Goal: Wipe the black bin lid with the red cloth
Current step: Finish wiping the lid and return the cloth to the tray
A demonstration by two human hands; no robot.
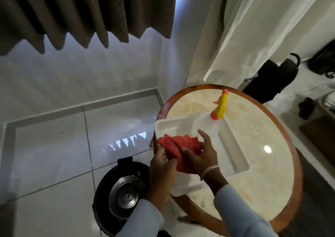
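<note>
While both hands meet over the white tray (233,151) at the left edge of the round tabletop (257,128), the red cloth (174,146) hangs bunched between them above the tray's near-left corner. The left hand (161,166) pinches the cloth's lower edge with curled fingers; the right hand (203,155) lies on the cloth, fingers spread, with a bracelet (209,170) at the wrist. A spray bottle (215,117) with a yellow and orange head stands at the tray's far end. Down on the tiled floor (54,146), left of the table, stands the black bin, its lid (123,193) closed, with a shiny metal centre.
</note>
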